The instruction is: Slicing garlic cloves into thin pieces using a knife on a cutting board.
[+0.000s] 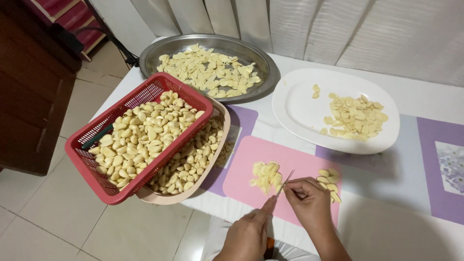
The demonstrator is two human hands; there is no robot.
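Two hands work over one pink board (251,159) on the worktop (415,96). Left hand (249,234), grip clenched, holds one knife (284,184); right hand (309,203) pinches a clove, hidden. Two garlic piles flank them. Two baskets (79,152), one tray (263,63), one plate (295,101) hold garlic.

Left hand (249,234) holds knife (284,183), right hand (309,200) pinches clove on pink board (246,166); sliced garlic (266,175) beside; red basket (79,154) left.
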